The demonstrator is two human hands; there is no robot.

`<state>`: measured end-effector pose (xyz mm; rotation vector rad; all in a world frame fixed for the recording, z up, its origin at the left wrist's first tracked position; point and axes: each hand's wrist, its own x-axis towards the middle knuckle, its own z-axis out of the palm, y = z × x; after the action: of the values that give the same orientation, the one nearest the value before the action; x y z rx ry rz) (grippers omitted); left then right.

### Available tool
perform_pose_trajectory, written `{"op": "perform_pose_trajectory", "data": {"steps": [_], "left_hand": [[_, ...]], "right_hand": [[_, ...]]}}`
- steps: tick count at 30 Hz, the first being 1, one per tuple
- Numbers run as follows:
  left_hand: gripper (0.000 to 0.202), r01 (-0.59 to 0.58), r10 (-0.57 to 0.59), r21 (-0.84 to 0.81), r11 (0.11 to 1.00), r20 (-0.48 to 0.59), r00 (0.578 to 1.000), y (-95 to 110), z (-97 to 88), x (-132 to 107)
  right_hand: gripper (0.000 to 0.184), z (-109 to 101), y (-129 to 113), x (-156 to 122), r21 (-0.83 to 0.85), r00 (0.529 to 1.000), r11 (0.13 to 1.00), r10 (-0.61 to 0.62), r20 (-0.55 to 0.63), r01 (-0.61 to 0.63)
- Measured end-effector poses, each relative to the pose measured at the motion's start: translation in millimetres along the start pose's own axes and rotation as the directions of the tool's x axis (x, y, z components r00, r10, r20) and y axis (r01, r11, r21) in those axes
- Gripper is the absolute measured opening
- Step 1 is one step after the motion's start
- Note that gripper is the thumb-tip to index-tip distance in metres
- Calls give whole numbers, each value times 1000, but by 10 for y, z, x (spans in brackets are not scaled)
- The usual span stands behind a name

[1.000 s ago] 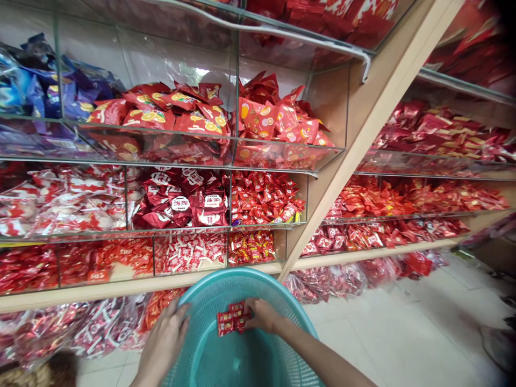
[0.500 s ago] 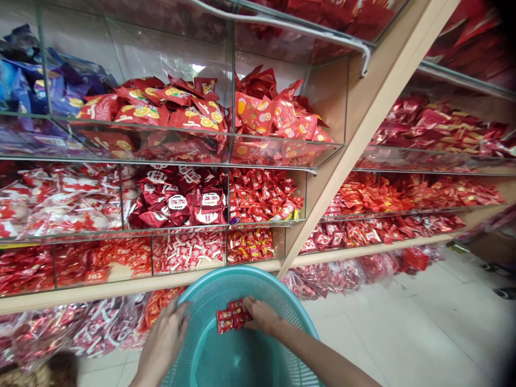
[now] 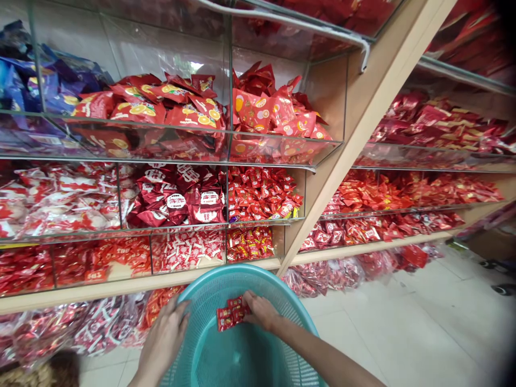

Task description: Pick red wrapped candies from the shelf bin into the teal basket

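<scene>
My left hand [image 3: 163, 339] grips the left rim of a teal plastic basket [image 3: 278, 290], fingers curled over the edge. Inside the basket, my right hand [image 3: 261, 310] is closed on a small bunch of red candy packets [image 3: 229, 315], held just above the basket's solid bottom. Directly behind the basket stand glass-fronted shelf bins [image 3: 258, 199] full of red wrapped sweets.
A slanted wooden post [image 3: 363, 134] divides two shelf units. Blue packets [image 3: 48, 86] fill the upper left bin. Clear sacks of red sweets [image 3: 322, 277] lie on the floor under the lowest shelf. Pale floor tiles [image 3: 423, 333] stretch to the right.
The view has drifted slightly right and down. My right hand with the packets has shifted a little leftward inside the basket. My left hand keeps its hold on the rim.
</scene>
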<state>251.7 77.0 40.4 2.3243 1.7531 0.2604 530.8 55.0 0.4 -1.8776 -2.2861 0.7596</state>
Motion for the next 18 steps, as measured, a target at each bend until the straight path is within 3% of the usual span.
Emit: {"op": "perform_pose_trajectory", "data": {"steps": [18], "left_hand": [[45,2,-3,31,1000,28,1000,-52,62,25]], "right_hand": [[45,63,-24,50,-142,999,989,25,-25,-29]]}}
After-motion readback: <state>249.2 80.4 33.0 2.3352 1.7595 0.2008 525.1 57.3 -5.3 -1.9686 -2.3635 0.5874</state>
